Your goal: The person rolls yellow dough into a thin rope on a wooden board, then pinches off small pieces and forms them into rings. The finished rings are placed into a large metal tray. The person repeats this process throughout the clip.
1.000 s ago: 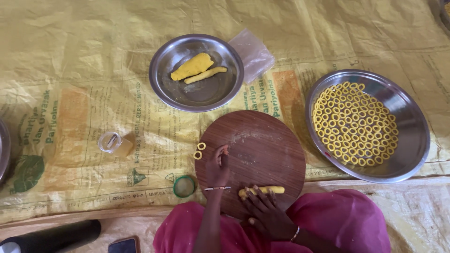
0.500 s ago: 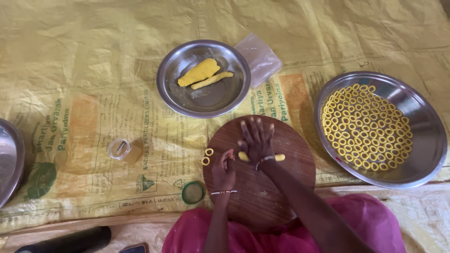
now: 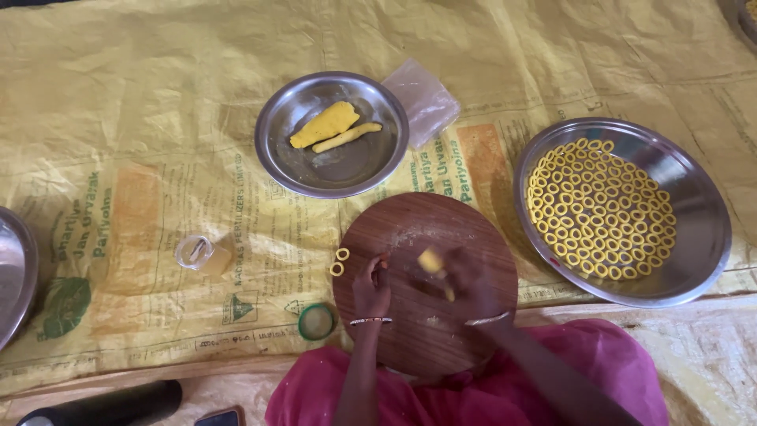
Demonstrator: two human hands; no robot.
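Left hand [image 3: 371, 288] resting loosely curled on the round dark wooden board [image 3: 426, 339], fingers partly folded, not gripping anything as far as visible. Right hand [image 3: 465, 284] blurred over the board's middle, pressed on a yellow strip of dough [image 3: 431, 261]; can't tell how far open. Two small yellow dough rings [image 3: 340, 261] sitting at the board's left edge. Two pieces of yellow dough, a lump [image 3: 324, 124] and a thin roll [image 3: 347, 137], in the small round steel plate [image 3: 331, 170]. Too many rings to count, packed in the big round steel tray [image 3: 694, 229]. One green lid [image 3: 317, 321], one little clear jar [image 3: 197, 252] lying on the yellow printed sheet [image 3: 158, 95].
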